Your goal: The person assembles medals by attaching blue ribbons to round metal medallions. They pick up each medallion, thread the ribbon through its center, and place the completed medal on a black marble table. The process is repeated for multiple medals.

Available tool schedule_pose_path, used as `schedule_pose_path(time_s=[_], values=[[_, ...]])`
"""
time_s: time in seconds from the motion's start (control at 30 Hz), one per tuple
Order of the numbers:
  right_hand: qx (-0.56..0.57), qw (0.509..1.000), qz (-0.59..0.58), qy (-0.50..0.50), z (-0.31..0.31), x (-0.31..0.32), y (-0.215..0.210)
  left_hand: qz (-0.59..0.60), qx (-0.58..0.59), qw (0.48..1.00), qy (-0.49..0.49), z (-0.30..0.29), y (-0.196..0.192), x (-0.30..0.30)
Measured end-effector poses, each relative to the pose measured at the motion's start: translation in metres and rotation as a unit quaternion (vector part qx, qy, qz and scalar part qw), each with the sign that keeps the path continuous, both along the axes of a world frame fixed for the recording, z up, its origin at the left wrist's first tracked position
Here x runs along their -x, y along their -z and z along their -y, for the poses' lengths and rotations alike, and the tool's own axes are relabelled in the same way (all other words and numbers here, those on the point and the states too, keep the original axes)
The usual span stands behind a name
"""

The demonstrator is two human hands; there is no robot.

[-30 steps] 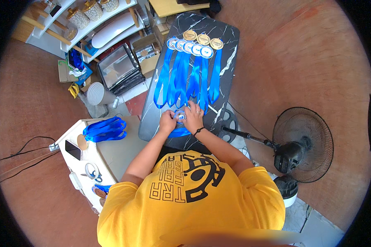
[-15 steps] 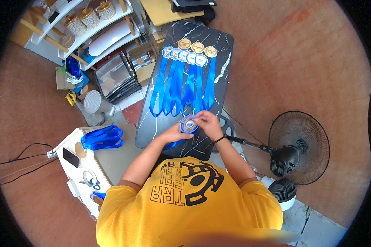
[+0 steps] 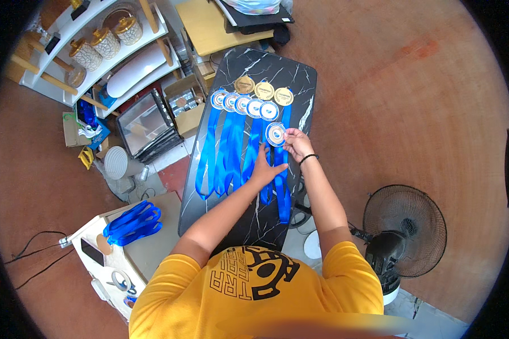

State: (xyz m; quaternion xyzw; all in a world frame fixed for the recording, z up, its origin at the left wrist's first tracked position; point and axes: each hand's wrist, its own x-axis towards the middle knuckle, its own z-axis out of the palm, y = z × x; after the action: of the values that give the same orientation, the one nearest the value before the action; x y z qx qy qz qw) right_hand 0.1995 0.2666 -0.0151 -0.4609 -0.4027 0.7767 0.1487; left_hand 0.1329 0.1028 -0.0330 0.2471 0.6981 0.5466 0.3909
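Note:
A round blue-and-white medal with a bronze-coloured centre is pinched at its right edge by my right hand, which wears a black bracelet. Just left of its ribbon, my left hand has its fingers apart over the blue ribbons, and I cannot tell how firmly it touches them. Beyond the held medal lies a slanting row of several blue-rimmed medals. Three gold medals sit behind that row. Their ribbons run down the black marbled table towards me.
On the cabinet at my left lie a bundle of blue ribbons, a phone and a tape roll. A black fan stands at right. Shelves with jars rise at the far left, above a stack of black frames.
The medal has moved from near my body to just below the row, held by my right hand. My left hand has let go of it and reached forward over the ribbons.

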Motion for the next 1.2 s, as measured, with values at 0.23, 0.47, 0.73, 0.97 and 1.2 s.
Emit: schedule_pose_path(time_s=[0.23, 0.47, 0.73, 0.97, 1.2], values=[[-0.113, 0.990, 0.077, 0.038, -0.048, 0.007, 0.021, 0.229, 0.059, 0.963, 0.129, -0.018, -0.001, 0.006], [-0.178, 0.976, 0.126, 0.011, -0.098, 0.035, 0.058, 0.262, 0.089, 0.958, 0.077, 0.006, 0.007, -0.012], [-0.287, 0.929, 0.234, -0.014, -0.100, 0.045, 0.058, 0.219, 0.158, 0.957, 0.107, 0.033, 0.024, -0.025], [-0.443, 0.819, 0.364, -0.032, -0.102, 0.046, 0.067, 0.276, 0.277, 0.912, 0.126, 0.056, 0.019, -0.024], [-0.418, 0.842, 0.340, -0.031, -0.109, 0.041, 0.082, 0.304, 0.215, 0.924, 0.091, 0.072, -0.004, -0.021]])
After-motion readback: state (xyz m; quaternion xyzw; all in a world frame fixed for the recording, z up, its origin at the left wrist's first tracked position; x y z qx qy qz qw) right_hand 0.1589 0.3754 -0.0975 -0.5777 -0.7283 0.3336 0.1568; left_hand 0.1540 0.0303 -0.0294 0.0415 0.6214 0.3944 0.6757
